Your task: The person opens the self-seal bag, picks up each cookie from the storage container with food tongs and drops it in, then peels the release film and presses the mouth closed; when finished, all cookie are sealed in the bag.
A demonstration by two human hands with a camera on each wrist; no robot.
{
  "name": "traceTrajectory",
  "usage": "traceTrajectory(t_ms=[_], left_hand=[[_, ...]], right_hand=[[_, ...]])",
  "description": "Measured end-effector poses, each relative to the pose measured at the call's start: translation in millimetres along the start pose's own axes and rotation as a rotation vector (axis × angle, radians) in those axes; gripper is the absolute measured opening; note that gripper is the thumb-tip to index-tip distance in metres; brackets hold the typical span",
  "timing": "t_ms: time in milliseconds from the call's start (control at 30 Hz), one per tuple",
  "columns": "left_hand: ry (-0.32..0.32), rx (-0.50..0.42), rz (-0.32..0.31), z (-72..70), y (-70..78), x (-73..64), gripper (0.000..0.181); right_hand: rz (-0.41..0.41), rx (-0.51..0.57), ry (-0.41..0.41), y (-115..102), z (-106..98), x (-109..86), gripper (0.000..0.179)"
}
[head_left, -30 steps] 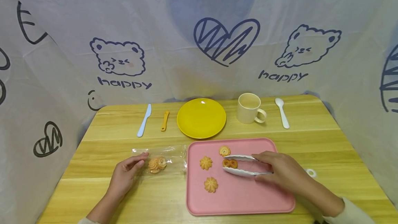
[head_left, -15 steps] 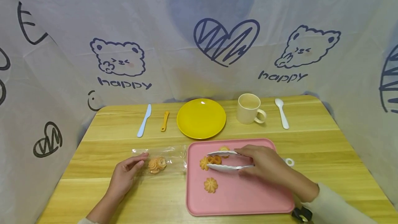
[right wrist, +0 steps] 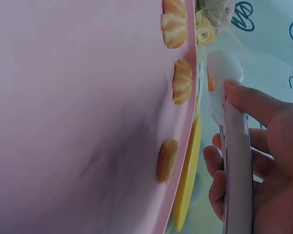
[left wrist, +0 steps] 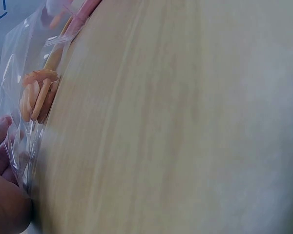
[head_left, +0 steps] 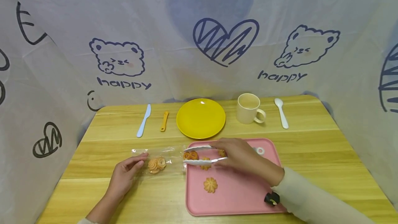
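My left hand (head_left: 122,177) pinches the near-left edge of a clear plastic bag (head_left: 175,152) lying on the table. Inside the bag sit several swirl-shaped cookies (head_left: 157,165). In my right hand (head_left: 244,158) are white tongs (head_left: 202,162), gripped between thumb and fingers. A brown pretzel-shaped cookie (head_left: 190,155) is between the tong tips, at the bag's right end; whether it has entered the bag I cannot tell. On the pink tray (head_left: 239,194) below lie a flower-shaped cookie (head_left: 210,185) and two others partly hidden by the tongs and hand.
Along the back stand a yellow plate (head_left: 201,118) and a cream mug (head_left: 248,109). A white spoon (head_left: 281,113) lies at the right. To the left are a pale blue knife (head_left: 144,121) and a short orange handle-like piece (head_left: 164,121). A printed cloth (head_left: 174,61) hangs behind.
My right hand has carried the tongs and pretzel-shaped cookie leftward across the tray to the bag's end. My left hand and the bag have stayed in place.
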State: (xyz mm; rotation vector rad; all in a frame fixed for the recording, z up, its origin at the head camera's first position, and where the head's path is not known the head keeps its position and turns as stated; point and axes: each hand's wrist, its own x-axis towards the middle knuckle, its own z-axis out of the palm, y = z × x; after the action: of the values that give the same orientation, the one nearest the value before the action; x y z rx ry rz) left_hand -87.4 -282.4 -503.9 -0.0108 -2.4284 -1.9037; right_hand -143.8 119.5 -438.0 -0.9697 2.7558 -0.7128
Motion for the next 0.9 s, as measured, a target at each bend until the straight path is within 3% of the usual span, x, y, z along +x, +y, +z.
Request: traceTrajectory(t_ms=[467, 900], left_hand=[[0.001, 0.026, -0.007, 0.5, 0.6, -0.8, 0.025], [-0.011, 0.015, -0.006, 0.2, 1.8, -0.4, 0.026]], right_hand=[[-0.125, -0.084, -0.005, -30, 23, 45.6, 0.06], [-0.141, -0.104, -0.007, -36, 33, 54.3, 0.059]])
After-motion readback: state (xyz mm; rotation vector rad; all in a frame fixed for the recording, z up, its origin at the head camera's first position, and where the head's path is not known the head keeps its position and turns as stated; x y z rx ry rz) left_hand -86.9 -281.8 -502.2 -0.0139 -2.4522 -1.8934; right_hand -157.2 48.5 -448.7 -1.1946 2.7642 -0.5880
